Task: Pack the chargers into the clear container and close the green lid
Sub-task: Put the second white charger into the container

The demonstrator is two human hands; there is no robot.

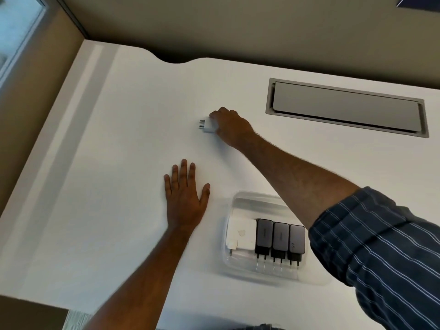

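Note:
A clear container [238,201] sits on the white desk near my right arm. Inside it lie a white square charger [240,232] at the left and three dark grey chargers [281,236] side by side, prongs toward me. Farther out on the desk, my right hand [229,126] is closed around a small white charger [208,125] whose two metal prongs point left. My left hand [184,198] rests flat on the desk, fingers spread, just left of the container. No green lid is in view.
A grey cable hatch [345,108] is set into the white desk [119,163] at the back right. The desk's back edge has a curved notch [175,60]. A wall and a window lie to the left.

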